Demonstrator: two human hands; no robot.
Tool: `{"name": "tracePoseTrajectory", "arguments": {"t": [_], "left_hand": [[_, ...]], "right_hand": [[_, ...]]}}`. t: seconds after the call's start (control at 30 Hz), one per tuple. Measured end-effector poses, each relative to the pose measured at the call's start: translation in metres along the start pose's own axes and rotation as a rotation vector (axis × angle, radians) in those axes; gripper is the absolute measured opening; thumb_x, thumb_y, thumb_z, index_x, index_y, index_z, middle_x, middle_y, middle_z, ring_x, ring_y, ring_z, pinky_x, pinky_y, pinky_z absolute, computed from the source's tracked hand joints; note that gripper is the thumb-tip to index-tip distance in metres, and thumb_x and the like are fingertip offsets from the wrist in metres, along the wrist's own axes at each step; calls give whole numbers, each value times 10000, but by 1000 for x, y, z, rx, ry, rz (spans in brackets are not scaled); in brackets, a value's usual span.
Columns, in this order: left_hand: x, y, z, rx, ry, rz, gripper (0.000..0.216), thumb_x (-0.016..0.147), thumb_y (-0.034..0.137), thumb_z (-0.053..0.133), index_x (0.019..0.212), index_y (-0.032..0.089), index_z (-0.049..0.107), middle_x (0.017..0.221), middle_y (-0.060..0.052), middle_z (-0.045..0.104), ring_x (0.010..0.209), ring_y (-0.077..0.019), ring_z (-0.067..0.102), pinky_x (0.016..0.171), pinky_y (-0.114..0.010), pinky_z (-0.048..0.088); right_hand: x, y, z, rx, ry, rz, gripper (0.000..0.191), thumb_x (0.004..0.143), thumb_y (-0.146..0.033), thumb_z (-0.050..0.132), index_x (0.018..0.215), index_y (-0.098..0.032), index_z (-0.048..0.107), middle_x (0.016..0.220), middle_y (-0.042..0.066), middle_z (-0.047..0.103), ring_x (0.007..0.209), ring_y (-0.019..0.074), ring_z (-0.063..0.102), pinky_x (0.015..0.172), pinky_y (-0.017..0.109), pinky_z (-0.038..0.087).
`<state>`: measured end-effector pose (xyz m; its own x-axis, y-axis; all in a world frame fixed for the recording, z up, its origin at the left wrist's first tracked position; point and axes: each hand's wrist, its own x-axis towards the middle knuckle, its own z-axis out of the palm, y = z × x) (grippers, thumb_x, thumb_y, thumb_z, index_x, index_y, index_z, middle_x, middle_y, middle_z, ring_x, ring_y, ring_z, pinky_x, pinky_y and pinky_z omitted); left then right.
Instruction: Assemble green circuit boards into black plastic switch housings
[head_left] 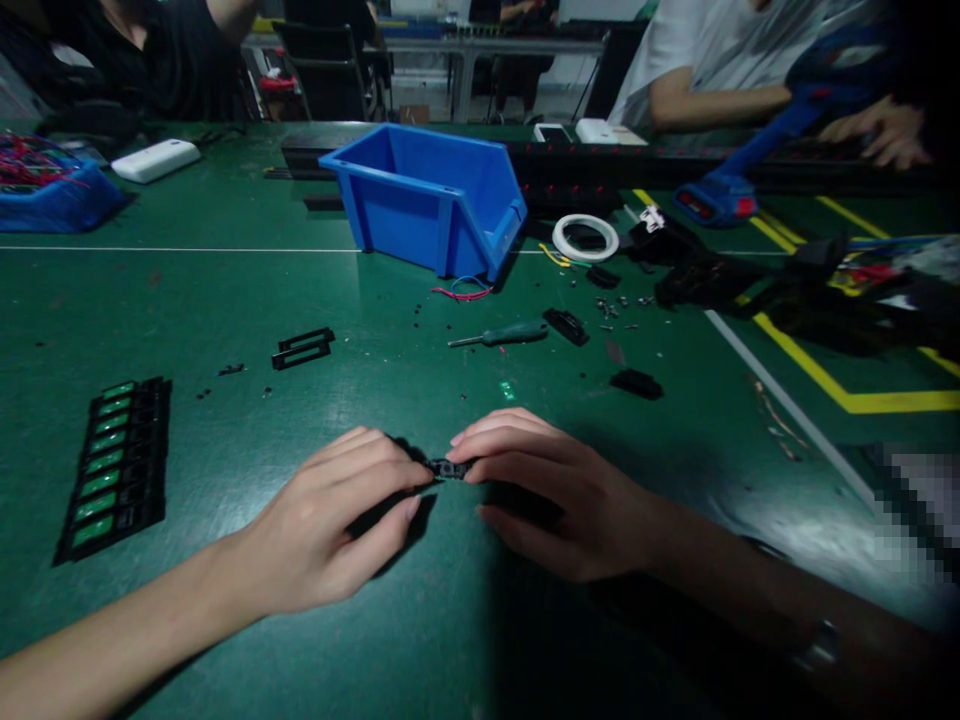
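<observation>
Between my two hands, low over the green table (pixel 247 480), is a small black plastic part (pixel 450 468). My left hand (pixel 337 520) has its fingertips on the part's left end, thumb a little apart below. The fingers of my right hand (pixel 555 490) press on its right end. Much of the part is hidden under the fingers. Beyond them lie a screwdriver (pixel 510 334) with a green handle and a small green piece (pixel 508 390). Black housings (pixel 566 326) rest to the right of the screwdriver. Two black frames (pixel 302 348) lie farther left.
A black tray with green boards (pixel 112 465) lies at left. Behind stand a blue bin (pixel 420 215), a white tape roll (pixel 585 238) and a blue power tool (pixel 720 195). Loose screws (pixel 611 308) and wires (pixel 461 293) are scattered. A co-worker's arm (pixel 720 100) shows across the table.
</observation>
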<state>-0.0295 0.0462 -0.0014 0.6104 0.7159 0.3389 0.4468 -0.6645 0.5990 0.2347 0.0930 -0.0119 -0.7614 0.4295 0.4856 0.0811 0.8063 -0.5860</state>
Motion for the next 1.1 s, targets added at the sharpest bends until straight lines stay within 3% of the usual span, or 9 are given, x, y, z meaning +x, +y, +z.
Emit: {"name": "tracePoseTrajectory", "arguments": {"t": [1.1], "left_hand": [[-1,-2,2,9,-17,15,262,930,96,572,1183,133,632,982,-94,689,894,-199,612,792,-363,458]], "right_hand": [[0,-1,1,10,-14,-10,301,856,-109,677,1146,-115,594,1172,160,688,1143,247,627,1025,459,505]]}}
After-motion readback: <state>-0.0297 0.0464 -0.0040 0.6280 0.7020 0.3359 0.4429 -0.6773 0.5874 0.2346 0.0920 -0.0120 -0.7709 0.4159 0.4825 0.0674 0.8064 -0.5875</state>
